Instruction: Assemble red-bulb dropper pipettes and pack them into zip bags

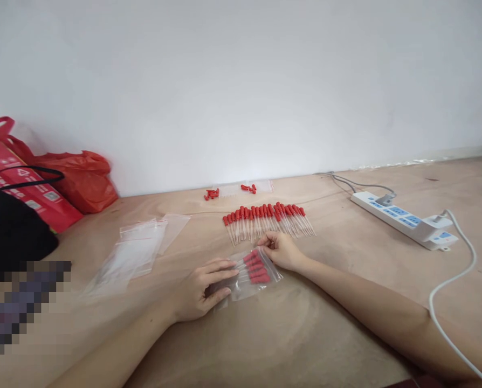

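Observation:
Between my hands lies a clear zip bag [244, 291] with several droppers in it, their red rubber bulbs [256, 268] toward the right end. My left hand [204, 285] grips the bag's left part, fingers over the top side and thumb along the near side. At the upper right corner, my right hand [280, 251] has its fingers curled and pinched on the bag's edge; the fingertips are partly hidden. Just beyond the hands, a row of loose droppers [261, 221] with red bulbs and clear stems is laid side by side.
Flat empty zip bags [138, 250] lie in a pile at left. Loose red bulbs [212, 194] and another clear bag [265, 186] are near the wall. A power strip [403, 218] with a white cable [447, 280] is at right. Red bags [77, 180] and a black item [16, 234] stand far left.

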The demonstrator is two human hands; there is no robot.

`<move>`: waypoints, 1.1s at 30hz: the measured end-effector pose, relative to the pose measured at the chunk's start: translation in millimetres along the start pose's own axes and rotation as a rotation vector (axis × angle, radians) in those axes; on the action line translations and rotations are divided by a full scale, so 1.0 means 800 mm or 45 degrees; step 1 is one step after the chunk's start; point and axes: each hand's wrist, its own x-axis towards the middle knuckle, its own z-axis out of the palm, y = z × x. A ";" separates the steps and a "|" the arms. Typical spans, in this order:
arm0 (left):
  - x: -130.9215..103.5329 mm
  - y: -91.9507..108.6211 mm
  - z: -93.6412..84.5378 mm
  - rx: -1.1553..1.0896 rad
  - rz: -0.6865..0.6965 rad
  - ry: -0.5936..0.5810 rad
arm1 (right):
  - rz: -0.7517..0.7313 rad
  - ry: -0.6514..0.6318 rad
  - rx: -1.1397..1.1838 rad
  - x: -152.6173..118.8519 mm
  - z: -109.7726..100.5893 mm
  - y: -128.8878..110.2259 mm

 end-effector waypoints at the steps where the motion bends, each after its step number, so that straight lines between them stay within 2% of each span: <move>1: 0.000 0.002 -0.001 0.006 0.026 0.009 | -0.051 0.000 -0.031 -0.002 0.001 -0.001; 4: 0.003 0.011 -0.006 0.012 0.137 -0.008 | -0.124 -0.201 0.032 -0.007 0.001 -0.005; 6: 0.008 0.020 -0.008 0.006 0.206 -0.094 | -0.120 -0.347 0.148 -0.009 -0.001 -0.005; 7: 0.011 0.025 -0.008 0.006 0.227 -0.153 | -0.110 -0.368 0.195 -0.009 -0.003 -0.004; 9: 0.014 0.036 -0.008 0.028 0.195 -0.271 | -0.086 -0.320 0.237 -0.009 -0.005 -0.002; 11: 0.009 0.044 -0.008 0.064 0.091 -0.338 | -0.059 -0.227 0.236 -0.009 -0.006 -0.001; 14: -0.017 0.044 -0.007 0.101 -0.093 -0.278 | -0.023 -0.127 0.219 -0.009 -0.006 0.000; 17: -0.051 0.028 -0.006 0.195 -0.300 -0.051 | -0.029 -0.059 0.130 -0.010 -0.006 -0.002; 20: -0.061 0.004 -0.011 0.342 -0.461 0.002 | -0.095 -0.031 -0.012 -0.012 -0.006 -0.004; 23: -0.035 -0.026 -0.021 0.467 -0.594 -0.010 | -0.167 -0.036 -0.105 -0.014 -0.007 -0.007; 27: 0.020 -0.072 -0.029 0.575 -0.717 0.068 | -0.206 -0.052 -0.180 -0.017 -0.008 -0.011; 29: 0.037 -0.089 -0.032 0.582 -0.754 0.114 | -0.213 -0.067 -0.201 -0.017 -0.008 -0.011; 31: 0.039 -0.097 -0.038 0.616 -0.785 0.223 | -0.220 -0.079 -0.208 -0.017 -0.008 -0.011; 33: 0.025 -0.097 -0.049 0.707 -0.884 0.331 | -0.231 -0.086 -0.209 -0.017 -0.008 -0.011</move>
